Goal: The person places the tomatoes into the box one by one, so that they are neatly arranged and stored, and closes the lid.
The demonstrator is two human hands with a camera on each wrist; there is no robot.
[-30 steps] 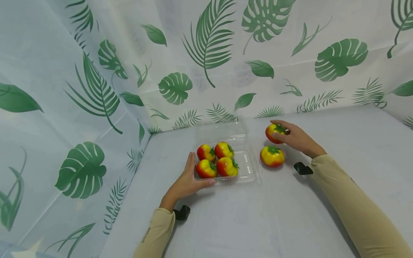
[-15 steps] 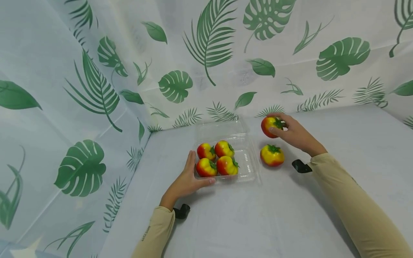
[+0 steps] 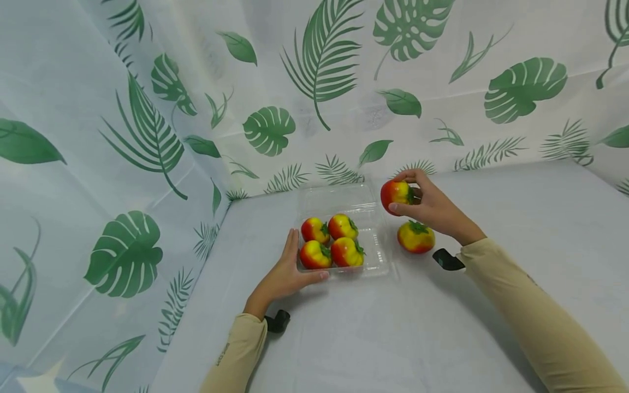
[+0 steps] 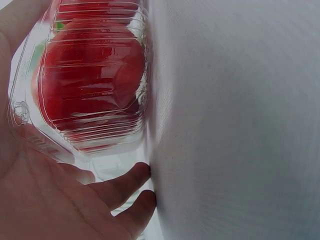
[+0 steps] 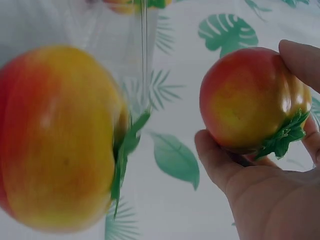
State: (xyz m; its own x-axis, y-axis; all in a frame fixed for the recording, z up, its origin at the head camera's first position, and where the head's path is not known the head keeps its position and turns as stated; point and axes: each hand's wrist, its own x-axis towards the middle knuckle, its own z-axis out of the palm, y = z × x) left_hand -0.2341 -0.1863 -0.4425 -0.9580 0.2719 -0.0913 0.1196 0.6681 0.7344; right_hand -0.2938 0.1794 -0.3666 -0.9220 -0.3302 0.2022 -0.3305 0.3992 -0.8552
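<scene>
My right hand (image 3: 426, 204) grips a red-and-yellow persimmon (image 3: 395, 195) with a green leafy top, held up off the table just right of the clear plastic clamshell box (image 3: 377, 256). In the right wrist view, thumb and fingers hold that persimmon (image 5: 250, 100) from opposite sides. A second persimmon (image 3: 416, 237) rests on the table below this hand. My left hand (image 3: 287, 275) rests against the near left corner of the box, fingers straight along its left side and thumb along the front. Several persimmons (image 3: 316, 255) fill the left part of the box; its right part shows bare plastic.
The box's clear lid (image 3: 336, 199) lies folded back toward the rear wall. A pale cloth covers the table (image 3: 363, 338). Leaf-printed sheets (image 3: 339, 120) hang along the back and left side.
My right hand has lifted the persimmon off the table and carried it left, toward the box. The left hand has stayed at the box's corner.
</scene>
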